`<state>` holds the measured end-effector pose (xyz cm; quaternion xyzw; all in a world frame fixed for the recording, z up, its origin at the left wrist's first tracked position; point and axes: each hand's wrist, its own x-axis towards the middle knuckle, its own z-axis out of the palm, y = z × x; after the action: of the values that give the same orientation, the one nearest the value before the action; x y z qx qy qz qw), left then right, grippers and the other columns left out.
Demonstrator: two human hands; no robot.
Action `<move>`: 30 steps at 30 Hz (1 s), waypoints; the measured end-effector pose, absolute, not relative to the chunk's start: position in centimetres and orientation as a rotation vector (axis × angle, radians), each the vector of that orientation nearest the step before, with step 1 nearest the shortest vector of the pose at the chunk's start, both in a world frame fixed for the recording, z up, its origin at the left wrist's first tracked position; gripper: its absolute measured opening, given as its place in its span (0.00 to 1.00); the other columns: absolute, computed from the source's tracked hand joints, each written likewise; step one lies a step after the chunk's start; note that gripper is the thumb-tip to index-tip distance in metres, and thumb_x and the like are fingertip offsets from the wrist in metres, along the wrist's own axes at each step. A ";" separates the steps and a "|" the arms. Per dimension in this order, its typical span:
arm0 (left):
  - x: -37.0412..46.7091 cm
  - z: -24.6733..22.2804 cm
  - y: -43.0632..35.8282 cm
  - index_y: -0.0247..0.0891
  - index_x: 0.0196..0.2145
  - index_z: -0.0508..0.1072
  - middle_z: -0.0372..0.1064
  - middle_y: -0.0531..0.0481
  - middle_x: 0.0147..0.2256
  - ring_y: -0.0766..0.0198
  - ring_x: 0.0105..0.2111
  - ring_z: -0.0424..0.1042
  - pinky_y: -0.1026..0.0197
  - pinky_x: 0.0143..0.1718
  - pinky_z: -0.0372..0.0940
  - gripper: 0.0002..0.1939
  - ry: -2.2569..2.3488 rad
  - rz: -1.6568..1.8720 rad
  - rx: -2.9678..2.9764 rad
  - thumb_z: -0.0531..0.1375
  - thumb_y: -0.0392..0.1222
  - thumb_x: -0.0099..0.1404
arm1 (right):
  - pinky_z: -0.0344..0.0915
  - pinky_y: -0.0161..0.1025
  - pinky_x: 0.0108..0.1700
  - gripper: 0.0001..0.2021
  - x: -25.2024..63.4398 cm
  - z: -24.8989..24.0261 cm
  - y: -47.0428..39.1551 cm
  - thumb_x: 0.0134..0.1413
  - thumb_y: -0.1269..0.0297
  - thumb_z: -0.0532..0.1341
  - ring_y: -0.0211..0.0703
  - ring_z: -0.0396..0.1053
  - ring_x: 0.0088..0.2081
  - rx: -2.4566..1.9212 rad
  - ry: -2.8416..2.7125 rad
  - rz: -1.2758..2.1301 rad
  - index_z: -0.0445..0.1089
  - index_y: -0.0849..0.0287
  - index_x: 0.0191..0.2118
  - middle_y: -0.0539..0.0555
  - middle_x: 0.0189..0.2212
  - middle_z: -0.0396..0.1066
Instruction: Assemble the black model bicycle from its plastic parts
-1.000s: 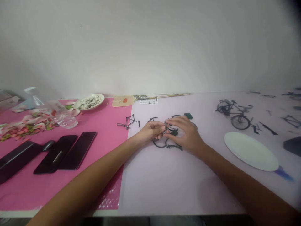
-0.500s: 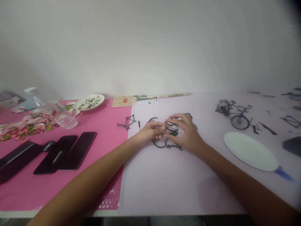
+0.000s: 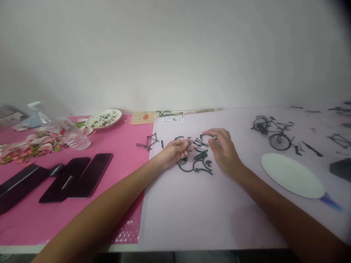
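My left hand (image 3: 176,151) is closed, pinching a small dark model-bicycle part (image 3: 189,144) between thumb and fingertips. Its exact kind is too small to make out. Just to the right, my right hand (image 3: 223,148) has its index finger stretched out and the thumb apart from it. Beside those fingertips is a thin dark curved piece (image 3: 202,137); whether they touch it is unclear. Between and below the hands lie several dark bicycle parts, among them a forked piece (image 3: 202,156) and a wheel (image 3: 186,168) partly hidden by my left hand.
A small frame (image 3: 152,141) lies left of my hands. To the right stands an assembled model bicycle (image 3: 272,133), with a white plate (image 3: 292,176) in front of it. Two phones (image 3: 90,175), a clear bottle (image 3: 74,135) and a dish (image 3: 105,119) are on the pink side.
My right hand has drawn back to the right, away from the part in my left hand, uncovering the pieces between them. The left hand has shifted slightly left, still holding its part.
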<state>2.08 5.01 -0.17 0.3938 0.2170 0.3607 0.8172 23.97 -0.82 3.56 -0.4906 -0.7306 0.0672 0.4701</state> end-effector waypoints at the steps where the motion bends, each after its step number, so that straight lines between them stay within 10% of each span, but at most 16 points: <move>1: 2.1 -0.2 5.1 0.32 0.47 0.81 0.77 0.44 0.40 0.74 0.28 0.70 0.70 0.32 0.66 0.17 0.461 0.774 0.820 0.73 0.42 0.63 | 0.69 0.56 0.55 0.14 24.1 3.6 -0.7 0.73 0.53 0.54 0.56 0.67 0.58 -1.219 -1.779 0.146 0.74 0.49 0.53 0.58 0.52 0.71; 24: 2.2 -0.1 5.0 0.33 0.46 0.81 0.77 0.43 0.42 0.74 0.28 0.70 0.67 0.34 0.65 0.18 0.472 0.780 0.826 0.74 0.44 0.61 | 0.65 0.60 0.59 0.05 25.1 2.0 0.8 0.65 0.58 0.64 0.57 0.67 0.53 -1.285 -1.857 0.029 0.77 0.50 0.40 0.57 0.44 0.73; 30: 2.2 0.0 4.9 0.33 0.46 0.82 0.75 0.45 0.42 0.76 0.27 0.67 0.67 0.34 0.64 0.18 0.474 0.791 0.831 0.74 0.44 0.60 | 0.69 0.53 0.45 0.10 25.4 2.6 0.7 0.62 0.53 0.67 0.55 0.69 0.43 -1.376 -1.886 0.149 0.78 0.50 0.43 0.55 0.34 0.74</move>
<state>2.25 4.93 -0.01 0.3894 0.2220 0.3706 0.8134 25.45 0.67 2.62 -0.5415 -0.7421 0.0588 0.3907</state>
